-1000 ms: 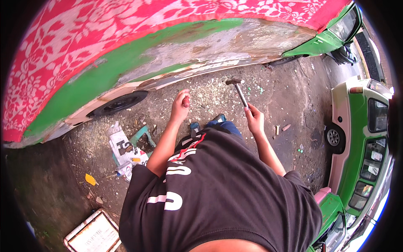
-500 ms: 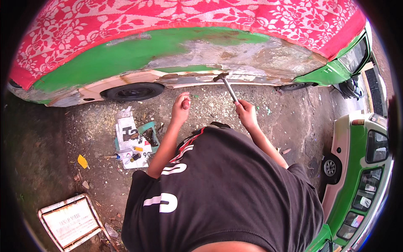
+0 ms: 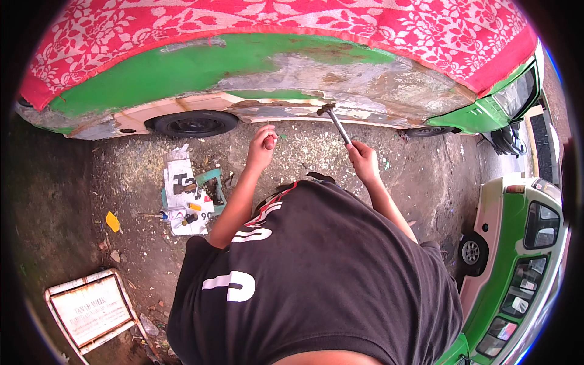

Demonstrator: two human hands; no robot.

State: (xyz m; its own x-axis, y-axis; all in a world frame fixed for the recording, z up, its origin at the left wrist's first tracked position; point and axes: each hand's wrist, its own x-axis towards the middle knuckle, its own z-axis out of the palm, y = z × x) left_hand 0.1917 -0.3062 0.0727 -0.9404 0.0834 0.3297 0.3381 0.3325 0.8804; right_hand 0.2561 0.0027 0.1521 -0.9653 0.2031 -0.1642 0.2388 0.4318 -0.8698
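Two hands up, the left hand (image 3: 261, 149) and the right hand (image 3: 363, 161). One hammer (image 3: 334, 120). Two green cars: the stripped car (image 3: 243, 73) ahead, a second car (image 3: 517, 255) at right. One red floral cloth (image 3: 274, 21). One white framed sign (image 3: 91, 310) on the ground.

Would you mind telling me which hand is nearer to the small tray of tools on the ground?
Left. The left hand is up right of the tool tray; the right hand, gripping the hammer, is farther right.
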